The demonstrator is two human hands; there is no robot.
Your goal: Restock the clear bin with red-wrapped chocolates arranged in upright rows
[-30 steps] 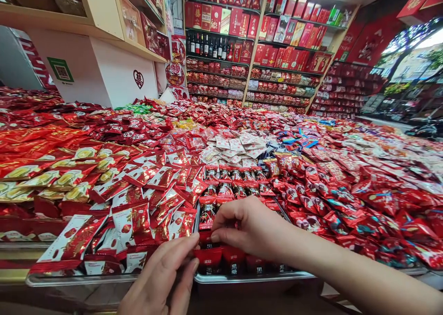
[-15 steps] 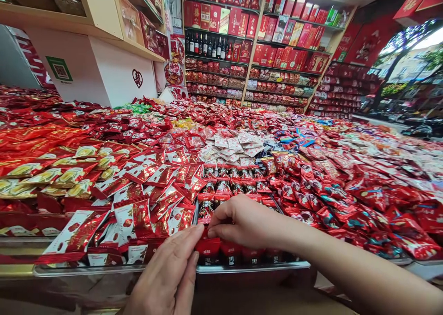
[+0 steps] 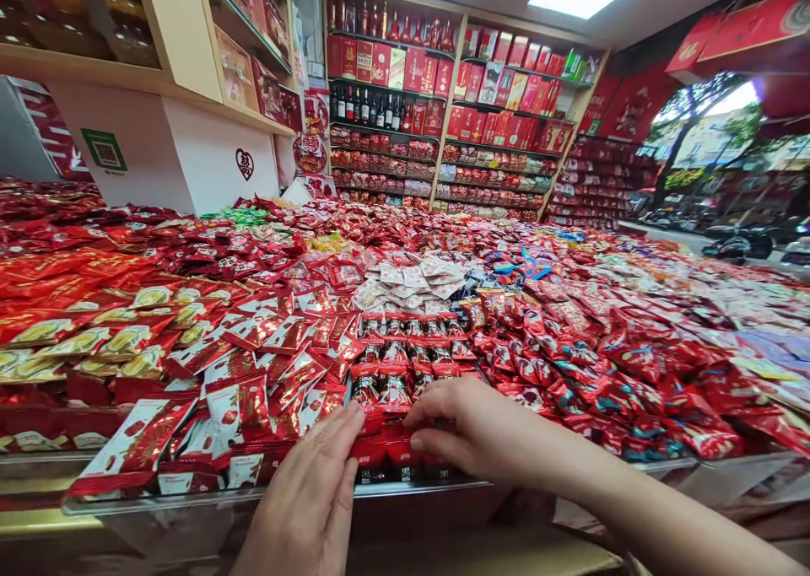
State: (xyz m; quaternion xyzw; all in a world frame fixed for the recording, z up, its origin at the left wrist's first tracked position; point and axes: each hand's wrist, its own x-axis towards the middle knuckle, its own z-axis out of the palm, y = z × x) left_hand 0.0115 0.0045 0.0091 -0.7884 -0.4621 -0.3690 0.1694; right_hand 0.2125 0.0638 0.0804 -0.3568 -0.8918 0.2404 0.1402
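While flat and spread, both hands [image 3: 316, 500] [image 3: 468, 428] on red packets [image 3: 380, 451], nothing pinched.

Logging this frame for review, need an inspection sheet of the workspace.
Surface: display counter with clear front rim, heaped with packets.
Job's things: row of red and dark candy packets in the front tray.
Clutter: red and white packets on the left, red packets on the right.
Grippers: left hand and right hand fingers rest on the front packets.
Cables: nothing seen.
Surroundings: shelves of red boxes and bottles.
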